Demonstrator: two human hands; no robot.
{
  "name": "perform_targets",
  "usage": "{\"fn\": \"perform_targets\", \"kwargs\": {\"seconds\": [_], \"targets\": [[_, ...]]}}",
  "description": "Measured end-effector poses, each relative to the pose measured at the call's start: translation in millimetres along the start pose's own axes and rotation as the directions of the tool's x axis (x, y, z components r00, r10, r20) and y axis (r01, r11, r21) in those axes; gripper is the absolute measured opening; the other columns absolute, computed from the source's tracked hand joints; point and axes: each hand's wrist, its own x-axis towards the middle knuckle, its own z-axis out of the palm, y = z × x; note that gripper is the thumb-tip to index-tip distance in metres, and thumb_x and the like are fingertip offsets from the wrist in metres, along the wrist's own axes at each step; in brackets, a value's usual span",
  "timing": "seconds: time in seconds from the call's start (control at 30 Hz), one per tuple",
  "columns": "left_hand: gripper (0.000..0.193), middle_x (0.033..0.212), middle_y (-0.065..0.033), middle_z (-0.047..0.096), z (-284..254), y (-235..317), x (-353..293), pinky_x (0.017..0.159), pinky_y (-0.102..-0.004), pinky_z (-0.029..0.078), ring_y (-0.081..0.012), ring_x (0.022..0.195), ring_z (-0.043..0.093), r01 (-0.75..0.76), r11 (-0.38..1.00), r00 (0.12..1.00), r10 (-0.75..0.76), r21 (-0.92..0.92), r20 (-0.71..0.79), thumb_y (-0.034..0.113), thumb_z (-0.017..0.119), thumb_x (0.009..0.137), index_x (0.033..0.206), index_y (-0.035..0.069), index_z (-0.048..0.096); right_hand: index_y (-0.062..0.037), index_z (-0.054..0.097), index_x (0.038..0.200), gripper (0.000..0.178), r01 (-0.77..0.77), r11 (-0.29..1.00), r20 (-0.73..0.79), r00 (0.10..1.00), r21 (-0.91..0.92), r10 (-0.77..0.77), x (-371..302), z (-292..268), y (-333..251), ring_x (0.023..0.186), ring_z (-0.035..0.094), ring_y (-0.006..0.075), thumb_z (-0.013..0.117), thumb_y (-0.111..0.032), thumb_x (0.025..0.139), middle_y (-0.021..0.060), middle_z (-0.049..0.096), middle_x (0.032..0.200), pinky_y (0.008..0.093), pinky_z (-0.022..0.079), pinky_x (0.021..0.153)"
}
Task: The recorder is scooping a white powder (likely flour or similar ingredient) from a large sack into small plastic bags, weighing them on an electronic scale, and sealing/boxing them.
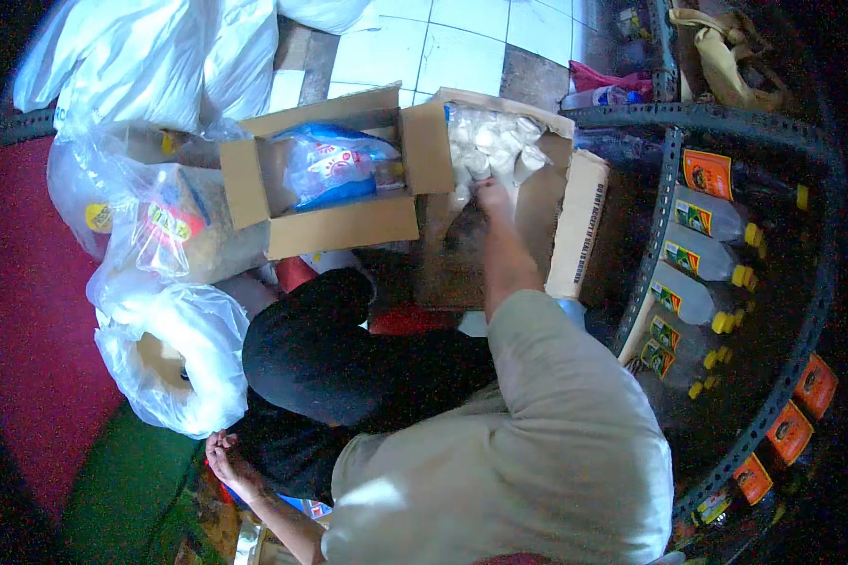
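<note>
Right, two hands, well apart: the right hand [488, 192] is down among white packets [496, 137], too bunched to count, inside one of two cardboard boxes [545, 209], upper centre; the left hand [232, 465], lower left, meets one white plastic bag [219, 350]. I can't tell whether either grips.

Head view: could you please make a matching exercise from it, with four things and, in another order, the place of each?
1. right hand
2. left hand
3. blue-and-clear package
4. yellow-capped bottles

A. at the lower edge of the white plastic bag
B. along the metal rack
C. at the white packets
D. inside the left carton

Pairs: 1-C, 2-A, 3-D, 4-B
</note>
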Motion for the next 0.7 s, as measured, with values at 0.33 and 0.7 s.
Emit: {"fn": "perform_targets", "kwargs": {"seconds": [0.33,0.7], "targets": [[0.037,0.114,-0.0147,0.058,8,6,5,0.09,-0.0352,0.04,-0.0204,0.097,0.054,-0.036,0.995,0.999,0.034,0.088,0.018,0.022,0.05,0.092,0.12,-0.003,0.049,-0.0048,0.066,0.089,0.024,0.249,0.921,-0.254,0.91,-0.3,-0.328,-26,-158,-57,0.082,0.061,0.0349,0.06,-0.027,0.084,0.0196,0.064,0.084,0.0429,0.048,0.075],[0.035,0.11,-0.0137,0.058,8,3,0,0.09,-0.0338,0.04,-0.0192,0.095,0.054,-0.021,1.0,1.0,0.021,-0.003,-0.012,0.02,0.051,0.093,0.118,-0.003,0.05,-0.0084,0.066,0.089,0.023,0.11,0.989,-0.414,0.908,0.099,-0.06,3,-165,-21,0.082,0.063,0.0361,0.056,-0.029,0.087,0.0182,0.066,0.084,0.044,0.048,0.076]]}}
